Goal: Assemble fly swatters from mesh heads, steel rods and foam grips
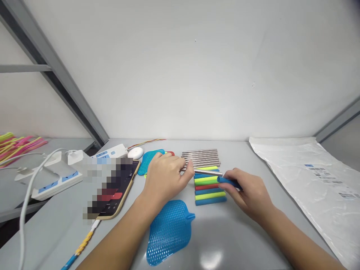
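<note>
Left of the tube row [206, 187], the left hand [166, 173] holds a metal rod [208, 172]; right of the row, the right hand [250, 191] a blue tube [230, 182].

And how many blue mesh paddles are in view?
2: a near paddle this side of the left hand, and a far paddle beyond it, partly blocked by that hand. Others may be hidden beneath the far one.

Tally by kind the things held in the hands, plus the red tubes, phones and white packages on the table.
Metal rod in the left hand: 1
Blue tube in the right hand: 1
Red tube: 1
Phone: 1
White package: 1
Total: 5
</note>
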{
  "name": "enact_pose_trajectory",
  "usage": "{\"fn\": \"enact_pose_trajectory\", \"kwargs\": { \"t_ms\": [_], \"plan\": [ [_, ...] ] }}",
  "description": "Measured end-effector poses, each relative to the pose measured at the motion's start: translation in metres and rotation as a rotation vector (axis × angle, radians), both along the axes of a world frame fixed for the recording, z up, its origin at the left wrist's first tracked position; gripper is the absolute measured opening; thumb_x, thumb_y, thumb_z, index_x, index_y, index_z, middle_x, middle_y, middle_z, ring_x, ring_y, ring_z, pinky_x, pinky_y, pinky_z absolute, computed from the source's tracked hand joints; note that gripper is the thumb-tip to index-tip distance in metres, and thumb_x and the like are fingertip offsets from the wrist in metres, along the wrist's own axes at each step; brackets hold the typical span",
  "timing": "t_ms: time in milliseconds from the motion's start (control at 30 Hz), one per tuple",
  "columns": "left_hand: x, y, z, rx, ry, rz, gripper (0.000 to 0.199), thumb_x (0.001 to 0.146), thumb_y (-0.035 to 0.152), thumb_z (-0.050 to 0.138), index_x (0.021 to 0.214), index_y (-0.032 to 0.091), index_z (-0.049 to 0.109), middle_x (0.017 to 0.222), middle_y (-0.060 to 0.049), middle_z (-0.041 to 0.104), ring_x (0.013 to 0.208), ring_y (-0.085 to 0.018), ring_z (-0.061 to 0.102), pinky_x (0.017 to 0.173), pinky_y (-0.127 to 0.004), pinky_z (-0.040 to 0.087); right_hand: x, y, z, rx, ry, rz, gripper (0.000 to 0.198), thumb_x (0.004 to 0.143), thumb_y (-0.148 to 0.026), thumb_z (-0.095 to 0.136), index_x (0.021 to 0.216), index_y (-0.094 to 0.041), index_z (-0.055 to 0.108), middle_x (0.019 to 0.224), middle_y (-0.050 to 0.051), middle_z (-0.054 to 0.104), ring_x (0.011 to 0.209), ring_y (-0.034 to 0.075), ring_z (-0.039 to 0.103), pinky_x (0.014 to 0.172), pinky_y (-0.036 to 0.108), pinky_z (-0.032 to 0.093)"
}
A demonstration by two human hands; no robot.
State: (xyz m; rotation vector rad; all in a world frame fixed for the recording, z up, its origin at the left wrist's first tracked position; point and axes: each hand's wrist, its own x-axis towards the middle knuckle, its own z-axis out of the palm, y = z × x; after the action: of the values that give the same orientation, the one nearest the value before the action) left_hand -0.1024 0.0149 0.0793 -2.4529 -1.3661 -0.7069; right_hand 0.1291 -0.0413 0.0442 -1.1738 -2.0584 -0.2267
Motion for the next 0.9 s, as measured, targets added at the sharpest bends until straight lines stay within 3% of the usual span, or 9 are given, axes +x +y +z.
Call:
{"fn": "enact_pose_trajectory", "kwargs": {
  "t_ms": [167,667,900],
  "plan": [
    [-0.004,0.004,0.001,-0.005,0.023,0.040,0.044,0.092,0.036,0.038,0.052,0.019,0.048,0.052,-0.001,0.054,0.060,-0.017,0.049,0.062,-0.033,0.025,0.007,0.003,0.001,0.068,-0.027,-0.002,0.008,0.092,-0.025,0.054,0.094,-0.021,0.060,0.063,-0.001,0.051,0.052,0.011,0.043,0.049,0.025,0.030],
    [0.004,-0.001,-0.008,0.056,0.039,-0.035,0.041,0.089,0.030,0.042,0.052,0.018,0.054,0.056,-0.002,0.063,0.060,-0.017,0.053,0.064,-0.035,0.027,0.005,0.004,-0.002,0.109,-0.194,-0.002,0.014,0.093,-0.029,0.054,0.089,-0.020,0.063,0.064,-0.001,0.053,0.053,0.010,0.044,0.050,0.025,0.028],
    [0.026,-0.016,-0.023,0.033,0.036,-0.156,0.042,0.092,0.029,0.039,0.055,0.019,0.057,0.056,-0.002,0.062,0.056,-0.016,0.050,0.065,-0.036,0.030,-0.014,-0.002,-0.007,0.078,-0.242,0.023,0.024,0.095,-0.033,0.050,0.079,-0.020,0.062,0.061,-0.002,0.052,0.053,0.011,0.044,0.049,0.026,0.028]
  ]
}}
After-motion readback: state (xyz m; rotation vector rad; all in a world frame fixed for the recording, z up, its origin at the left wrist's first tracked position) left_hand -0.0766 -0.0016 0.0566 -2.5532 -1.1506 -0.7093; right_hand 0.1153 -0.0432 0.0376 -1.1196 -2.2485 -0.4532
